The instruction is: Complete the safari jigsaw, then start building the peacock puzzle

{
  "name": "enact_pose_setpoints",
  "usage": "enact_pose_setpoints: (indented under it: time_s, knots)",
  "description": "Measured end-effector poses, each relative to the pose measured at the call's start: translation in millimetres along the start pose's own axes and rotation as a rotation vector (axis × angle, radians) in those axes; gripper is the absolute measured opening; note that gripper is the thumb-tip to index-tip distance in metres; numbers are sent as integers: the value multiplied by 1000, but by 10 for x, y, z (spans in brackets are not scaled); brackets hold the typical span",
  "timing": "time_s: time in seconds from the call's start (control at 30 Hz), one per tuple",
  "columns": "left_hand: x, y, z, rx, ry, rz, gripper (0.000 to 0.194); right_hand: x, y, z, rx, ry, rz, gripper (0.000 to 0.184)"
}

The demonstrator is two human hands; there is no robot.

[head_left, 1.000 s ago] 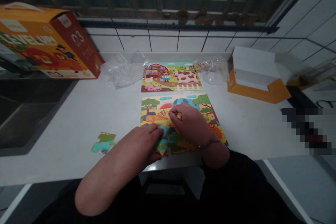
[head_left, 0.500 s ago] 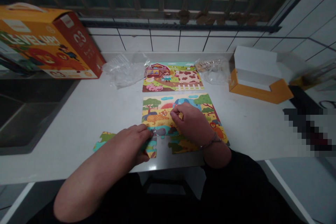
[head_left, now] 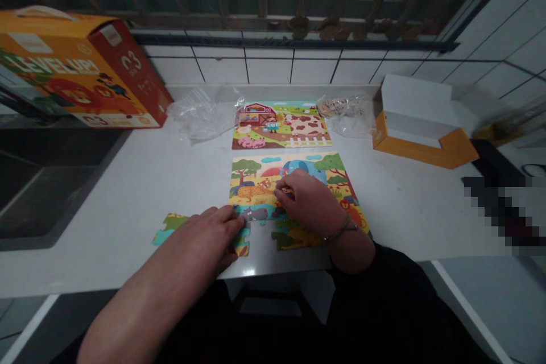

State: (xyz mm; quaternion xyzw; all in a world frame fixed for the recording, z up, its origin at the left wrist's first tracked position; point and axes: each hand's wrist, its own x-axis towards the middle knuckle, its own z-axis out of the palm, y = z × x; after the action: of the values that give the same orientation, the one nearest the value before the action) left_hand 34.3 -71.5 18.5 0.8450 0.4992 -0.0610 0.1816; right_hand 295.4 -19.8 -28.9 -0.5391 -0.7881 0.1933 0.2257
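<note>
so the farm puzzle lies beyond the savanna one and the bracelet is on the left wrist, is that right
The side is wrong: the head view shows the bracelet on the right wrist. The farm puzzle does lie beyond the savanna one.

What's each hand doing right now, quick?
Left hand: fingers on a puzzle piece; grip hidden.
Right hand: curled over the nearer puzzle; anything held can't be told.
</note>
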Motion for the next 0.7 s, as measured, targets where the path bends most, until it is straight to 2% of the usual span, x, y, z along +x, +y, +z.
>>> enact_pose_setpoints:
  time_s: [0.13, 0.27, 0.5, 0.7]
  knots:
    - [-90, -9, -11, -61, 89, 17, 39, -17, 4, 9, -14, -12, -18, 13]
    - [-138, 23, -46, -100, 122, 27, 37, -19, -1, 10, -24, -18, -10, 11]
    - [-58, -26, 20, -115, 106, 11, 28, -18, -24, -4, -42, -30, -2, 8]
    - [-144, -6, 27, -123, 81, 14, 29, -6, -45, -15, -34, -44, 15, 10]
